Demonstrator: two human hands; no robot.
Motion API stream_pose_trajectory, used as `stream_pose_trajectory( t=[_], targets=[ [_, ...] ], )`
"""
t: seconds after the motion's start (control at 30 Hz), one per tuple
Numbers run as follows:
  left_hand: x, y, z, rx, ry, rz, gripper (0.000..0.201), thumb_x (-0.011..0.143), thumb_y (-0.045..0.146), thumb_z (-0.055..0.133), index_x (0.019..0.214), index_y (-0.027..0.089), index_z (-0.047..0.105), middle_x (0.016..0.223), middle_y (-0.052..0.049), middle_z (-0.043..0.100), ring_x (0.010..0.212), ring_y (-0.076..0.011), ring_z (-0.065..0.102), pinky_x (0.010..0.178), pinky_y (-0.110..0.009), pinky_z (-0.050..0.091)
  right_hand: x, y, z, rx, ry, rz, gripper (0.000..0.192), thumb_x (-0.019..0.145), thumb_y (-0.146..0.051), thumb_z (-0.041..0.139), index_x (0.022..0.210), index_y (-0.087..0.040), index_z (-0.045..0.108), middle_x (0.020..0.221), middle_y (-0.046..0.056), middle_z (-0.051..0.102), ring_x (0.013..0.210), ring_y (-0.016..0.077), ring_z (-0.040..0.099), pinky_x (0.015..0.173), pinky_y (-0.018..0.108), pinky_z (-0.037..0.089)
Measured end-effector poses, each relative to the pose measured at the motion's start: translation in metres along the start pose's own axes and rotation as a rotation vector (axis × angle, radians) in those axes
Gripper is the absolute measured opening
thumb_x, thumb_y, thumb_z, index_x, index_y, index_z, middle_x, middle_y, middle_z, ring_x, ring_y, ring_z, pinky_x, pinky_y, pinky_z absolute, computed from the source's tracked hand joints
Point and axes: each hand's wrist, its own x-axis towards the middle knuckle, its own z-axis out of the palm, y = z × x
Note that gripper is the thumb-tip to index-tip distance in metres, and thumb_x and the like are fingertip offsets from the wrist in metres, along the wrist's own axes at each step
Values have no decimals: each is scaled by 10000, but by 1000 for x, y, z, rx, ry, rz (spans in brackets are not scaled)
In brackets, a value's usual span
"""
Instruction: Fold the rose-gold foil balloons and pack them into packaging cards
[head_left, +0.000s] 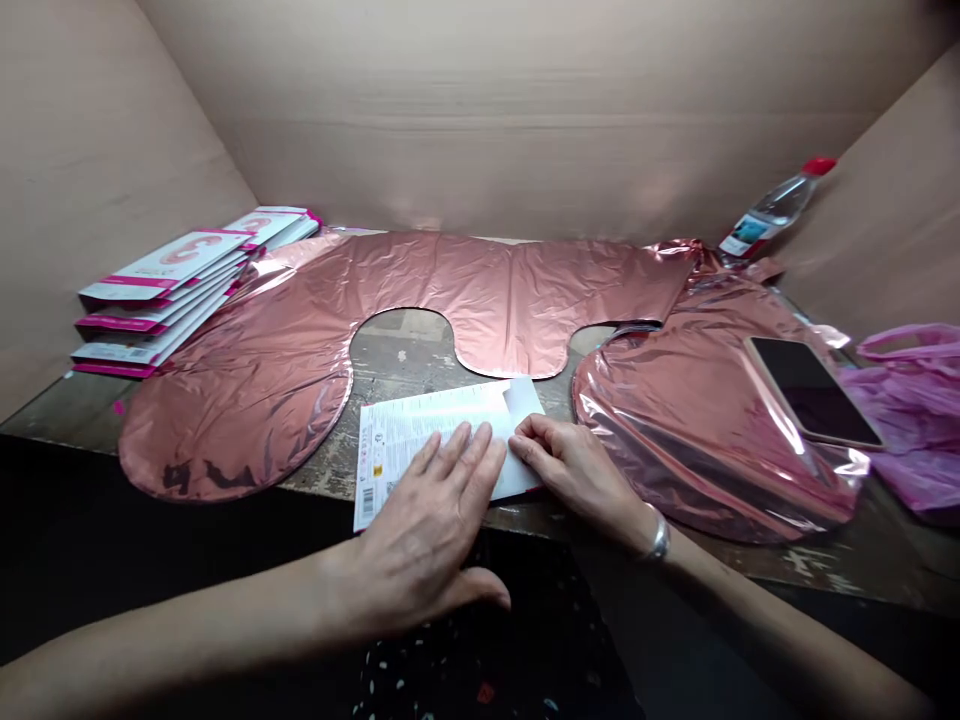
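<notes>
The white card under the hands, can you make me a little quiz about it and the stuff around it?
1. True or false: the left hand lies flat on the card.
2. What lies on the foil stack at the right: A) a phone, B) scissors, C) a cup?
3. Fill in: the right hand pinches the card's ____ edge.

Key:
1. True. The palm and fingers press it to the table.
2. A. The phone lies dark screen up on the stack.
3. Right. The fingertips meet at the right edge, beside the big balloon.
</notes>
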Motion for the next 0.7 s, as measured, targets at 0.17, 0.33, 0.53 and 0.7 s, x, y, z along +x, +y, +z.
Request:
stream_pose_trajectory(
  t=[0.17, 0.33, 0.53, 0.7],
  targets=[
    [-13, -10, 45, 228, -86, 13, 653, 953, 263, 483, 1534, 123, 221, 1602, -176, 214, 1498, -343, 108, 1186, -548, 195, -16, -3, -13, -109, -3, -107, 233, 977, -311, 470, 951, -204, 675, 804, 21, 718, 698, 168, 651, 659, 281, 459],
    [-11, -38, 34, 159, -115, 185, 663, 960, 323, 529, 1540, 181, 239, 1592, -128, 266, 1496, -297, 152, 1198, -514, 202, 0, 2, -11, -342, 216, -431, 397, 990, -250, 436, 1367, -157, 518, 1413, 134, 550, 1323, 242, 489, 1087, 416, 397],
    [-17, -81, 4, 38, -130, 265, 490, 1002, 204, 433, 1482, 284, 378, 1507, -68, 443, 1434, -220, 348, 1206, -475, 212, 18, 16, 12, -511, -64, -424, 546, 989, -340, 459, 1492, -144, 377, 1533, 174, 382, 1422, 295, 358, 1138, 552, 313],
    [-33, -71, 13, 44, 59, 179, 394, 1004, 169, 393, 1379, 155, 512, 1434, -134, 526, 1382, -233, 438, 1165, -452, 336, 7, 17, 12, -560, -80, -465, 603, 989, -426, 454, 1504, -130, 353, 1554, 167, 334, 1445, 320, 303, 1149, 548, 293]
  ],
)
